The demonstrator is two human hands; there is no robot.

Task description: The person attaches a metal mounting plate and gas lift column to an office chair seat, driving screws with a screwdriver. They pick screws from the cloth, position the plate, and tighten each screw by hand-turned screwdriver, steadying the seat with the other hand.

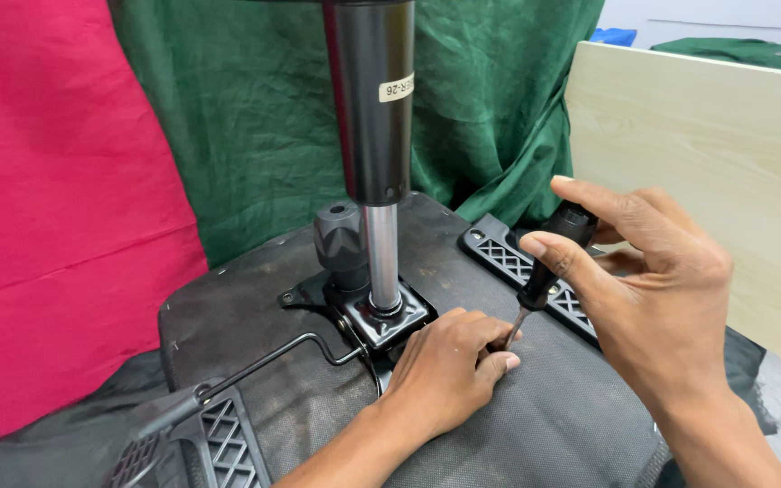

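Note:
An upturned office chair seat (246, 307) lies in front of me, its dark fabric underside facing up. A black gas-lift column (371, 99) with a chrome rod (381, 253) rises from the black metal mounting plate (399, 318). My right hand (653, 289) grips the black handle of a screwdriver (549, 262), its shaft angled down to the seat just right of the plate. My left hand (449, 370) rests on the seat with fingers curled around the screwdriver's tip, steadying it. A round black knob (340, 237) stands beside the rod.
A thin black lever (264, 361) runs from the plate toward the lower left. Black plastic armrest brackets sit at the lower left (219, 434) and upper right (508, 258). A pale wooden board (716, 172) leans at right. Red cloth (56, 208) and green cloth (264, 117) hang behind.

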